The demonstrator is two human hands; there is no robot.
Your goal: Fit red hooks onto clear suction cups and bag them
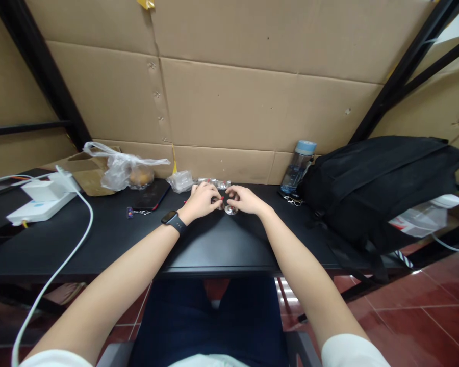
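Note:
Both my hands are over the black table, close together near its back part. My left hand [202, 200], with a dark watch on the wrist, has its fingers curled round a small shiny piece with a red part [222, 199]; most of it is hidden. Facing it, my right hand [245, 199] has bent fingers, the thumb at a small shiny round metal piece [231, 210] that is low against the tabletop. Another bit of red shows at the left hand's outer side. Behind the hands lie crinkled silvery wrappers [224, 184] and a clear plastic packet [181, 181].
A phone-like dark slab [152, 195], a plastic bag [126, 168], a cardboard box [94, 176] and a white power strip [42, 206] with cable stand left. On the right are a water bottle [296, 168] and a black backpack [375, 188]. Cardboard [271, 102] walls the back.

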